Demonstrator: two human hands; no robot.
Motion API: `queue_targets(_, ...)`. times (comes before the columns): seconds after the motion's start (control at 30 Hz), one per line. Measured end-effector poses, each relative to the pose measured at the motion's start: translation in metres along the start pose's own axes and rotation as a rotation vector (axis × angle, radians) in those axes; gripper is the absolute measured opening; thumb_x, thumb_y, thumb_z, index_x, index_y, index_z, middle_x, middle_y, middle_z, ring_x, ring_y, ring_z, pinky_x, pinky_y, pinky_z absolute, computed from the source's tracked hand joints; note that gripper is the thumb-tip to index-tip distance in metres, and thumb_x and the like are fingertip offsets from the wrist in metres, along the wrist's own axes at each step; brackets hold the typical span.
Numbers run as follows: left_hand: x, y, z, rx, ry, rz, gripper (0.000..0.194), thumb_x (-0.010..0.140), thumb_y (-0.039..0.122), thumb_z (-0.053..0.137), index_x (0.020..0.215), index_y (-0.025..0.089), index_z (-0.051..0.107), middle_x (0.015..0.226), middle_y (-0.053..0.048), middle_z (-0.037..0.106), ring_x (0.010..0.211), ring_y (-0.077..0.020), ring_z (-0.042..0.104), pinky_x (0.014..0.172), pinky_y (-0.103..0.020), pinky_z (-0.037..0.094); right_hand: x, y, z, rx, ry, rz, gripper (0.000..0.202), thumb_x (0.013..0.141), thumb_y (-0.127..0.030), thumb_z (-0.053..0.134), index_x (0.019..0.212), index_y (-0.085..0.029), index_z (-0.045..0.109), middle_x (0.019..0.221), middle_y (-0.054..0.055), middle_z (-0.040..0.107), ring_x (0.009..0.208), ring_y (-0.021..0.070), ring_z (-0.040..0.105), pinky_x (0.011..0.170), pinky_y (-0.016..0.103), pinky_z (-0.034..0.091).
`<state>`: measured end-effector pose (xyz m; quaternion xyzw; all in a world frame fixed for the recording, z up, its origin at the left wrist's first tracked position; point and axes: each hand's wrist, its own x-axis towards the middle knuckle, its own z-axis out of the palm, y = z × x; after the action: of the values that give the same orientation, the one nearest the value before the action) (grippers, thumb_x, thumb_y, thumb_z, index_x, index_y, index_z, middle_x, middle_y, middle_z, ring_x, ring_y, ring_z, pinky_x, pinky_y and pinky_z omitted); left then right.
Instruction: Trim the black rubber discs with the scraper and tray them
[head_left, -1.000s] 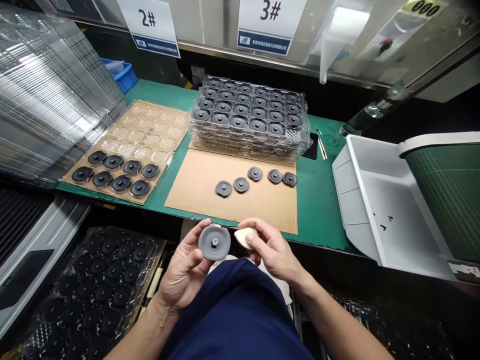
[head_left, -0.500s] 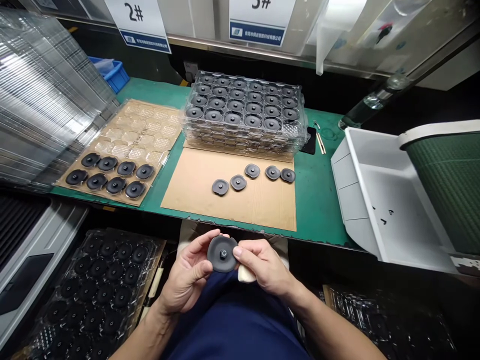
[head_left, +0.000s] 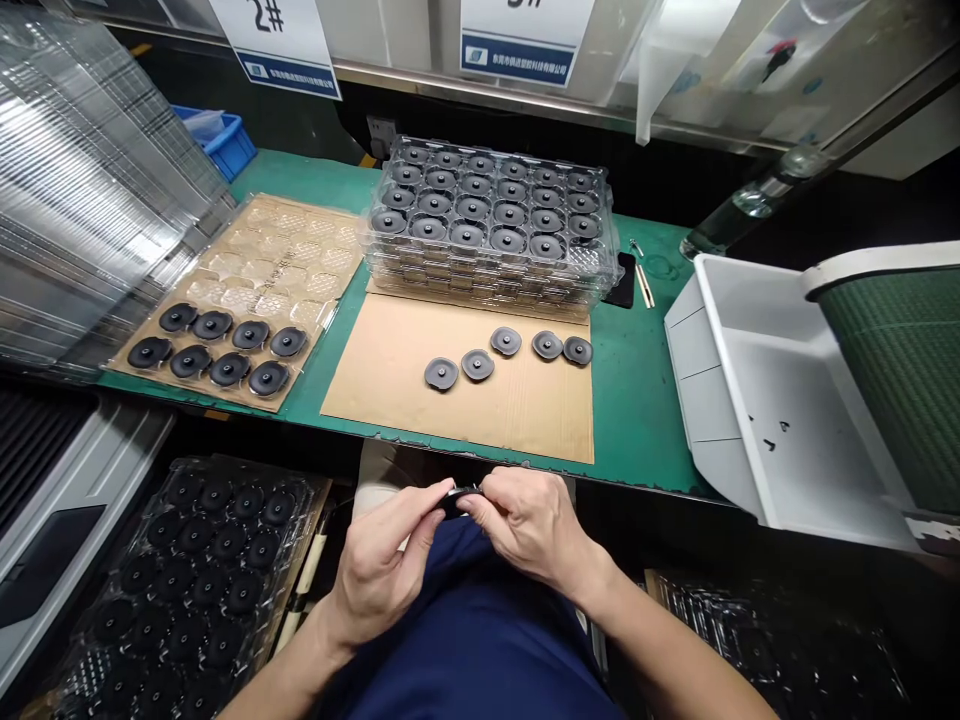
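A black disc (head_left: pixel 459 498) is seen nearly edge-on in front of the table's near edge. My left hand (head_left: pixel 386 555) pinches its left side, and my right hand (head_left: pixel 529 525) grips its right side. The pale object under my right hand earlier is not visible now. Beyond the hands, several loose discs (head_left: pixel 441 373) lie on a cardboard sheet (head_left: pixel 390 370). Behind them stands a stack of clear trays (head_left: pixel 487 275) with rows of black discs on top. At the left, another clear tray (head_left: pixel 281 260) holds black discs in its two near rows.
A grey bin (head_left: pixel 720 400) with small black bits stands at the right. Stacked clear trays (head_left: pixel 105 190) rise at the far left. Below the table's left side is a tray of discs (head_left: pixel 195 580). Tweezers (head_left: pixel 644 287) lie beside a black pad (head_left: pixel 621 280).
The held disc has turned from facing the camera to nearly edge-on. My left fingers have closed onto its side, and my right hand has rolled over with its knuckles up.
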<state>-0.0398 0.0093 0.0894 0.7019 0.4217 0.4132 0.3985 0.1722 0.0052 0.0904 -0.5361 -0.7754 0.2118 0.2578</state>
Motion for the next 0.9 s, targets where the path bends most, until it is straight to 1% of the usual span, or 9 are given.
queue_targets(0.1, -0.004, 0.0, -0.001, 0.127, 0.102, 0.154, 0.06, 0.079, -0.003, 0.073, 0.128, 0.031, 0.075, 0.101, -0.005, 0.082, 0.087, -0.0239, 0.078, 0.083, -0.032, 0.062, -0.001, 0.0, 0.002, -0.088, 0.049, -0.154, 0.039, 0.106, -0.029, 0.048, 0.07, -0.018, 0.058, 0.064, 0.0, 0.054, 0.06, 0.0132, 0.045, 0.059, 0.03, 0.028)
queue_targets(0.17, -0.007, 0.001, -0.005, 0.205, 0.149, 0.272, 0.067, 0.074, -0.005, 0.075, 0.131, 0.03, 0.073, 0.108, -0.006, 0.081, 0.092, -0.0269, 0.078, 0.086, -0.035, 0.063, -0.001, 0.0, 0.001, -0.11, 0.094, -0.275, 0.023, 0.103, -0.02, 0.049, 0.088, -0.016, 0.066, 0.07, 0.003, 0.06, 0.063, 0.0151, 0.049, 0.061, 0.03, 0.033)
queue_targets(0.27, -0.014, 0.003, -0.013, 0.218, 0.085, 0.404, 0.074, 0.073, -0.007, 0.072, 0.14, 0.026, 0.066, 0.121, -0.009, 0.077, 0.11, -0.0354, 0.074, 0.094, -0.044, 0.063, -0.001, 0.0, -0.002, -0.093, 0.183, -0.377, 0.019, 0.098, -0.012, 0.054, 0.114, -0.011, 0.064, 0.077, 0.005, 0.068, 0.065, 0.0169, 0.055, 0.062, 0.031, 0.039)
queue_targets(0.4, -0.023, 0.001, -0.021, 0.202, 0.011, 0.432, 0.077, 0.075, -0.009, 0.067, 0.144, 0.022, 0.061, 0.124, -0.012, 0.075, 0.121, -0.0392, 0.068, 0.098, -0.051, 0.062, -0.001, -0.002, -0.005, -0.045, 0.217, -0.395, 0.026, 0.096, -0.011, 0.057, 0.122, -0.013, 0.06, 0.08, 0.007, 0.071, 0.066, 0.0176, 0.06, 0.062, 0.031, 0.045)
queue_targets(0.6, -0.032, -0.007, -0.018, 0.16, 0.086, 0.376, 0.073, 0.076, -0.009, 0.067, 0.139, 0.027, 0.066, 0.123, -0.01, 0.076, 0.12, -0.0366, 0.069, 0.096, -0.049, 0.062, 0.002, -0.008, 0.002, 0.021, 0.172, -0.373, 0.021, 0.097, -0.011, 0.055, 0.115, -0.014, 0.065, 0.08, 0.007, 0.071, 0.066, 0.0172, 0.062, 0.062, 0.03, 0.048)
queue_targets(0.67, -0.034, -0.007, -0.013, 0.079, 0.176, 0.241, 0.064, 0.079, -0.006, 0.068, 0.13, 0.032, 0.072, 0.12, -0.007, 0.078, 0.113, -0.0332, 0.073, 0.094, -0.047, 0.062, 0.003, -0.005, 0.007, 0.122, 0.132, -0.276, 0.019, 0.099, -0.017, 0.053, 0.109, -0.016, 0.069, 0.08, 0.007, 0.071, 0.066, 0.0168, 0.063, 0.062, 0.029, 0.049)
queue_targets(0.7, -0.035, -0.007, -0.009, 0.022, 0.207, 0.131, 0.056, 0.081, -0.002, 0.069, 0.124, 0.032, 0.076, 0.117, -0.006, 0.079, 0.109, -0.0315, 0.074, 0.094, -0.047, 0.061, 0.003, -0.002, 0.01, 0.198, 0.108, -0.164, 0.019, 0.101, -0.023, 0.053, 0.104, -0.018, 0.071, 0.079, 0.006, 0.071, 0.066, 0.0166, 0.064, 0.062, 0.029, 0.05)
queue_targets(0.8, -0.041, -0.016, 0.0, -0.124, 0.231, -0.242, 0.028, 0.087, 0.013, 0.071, 0.108, 0.027, 0.082, 0.102, -0.009, 0.081, 0.096, -0.0284, 0.075, 0.091, -0.044, 0.059, 0.003, 0.015, 0.021, 0.494, 0.01, 0.373, 0.039, 0.1, -0.052, 0.054, 0.095, -0.018, 0.074, 0.072, 0.004, 0.068, 0.055, 0.0154, 0.061, 0.049, 0.026, 0.048)
queue_targets(0.9, -0.058, -0.044, 0.003, -0.066, 0.322, -0.433, 0.018, 0.09, 0.023, 0.07, 0.104, 0.024, 0.082, 0.095, -0.01, 0.08, 0.089, -0.0267, 0.073, 0.086, -0.04, 0.058, 0.004, 0.044, 0.031, 0.784, -0.024, 0.819, 0.059, 0.086, -0.071, 0.062, 0.112, -0.019, 0.07, 0.072, 0.002, 0.064, 0.044, 0.0139, 0.052, 0.033, 0.023, 0.034)
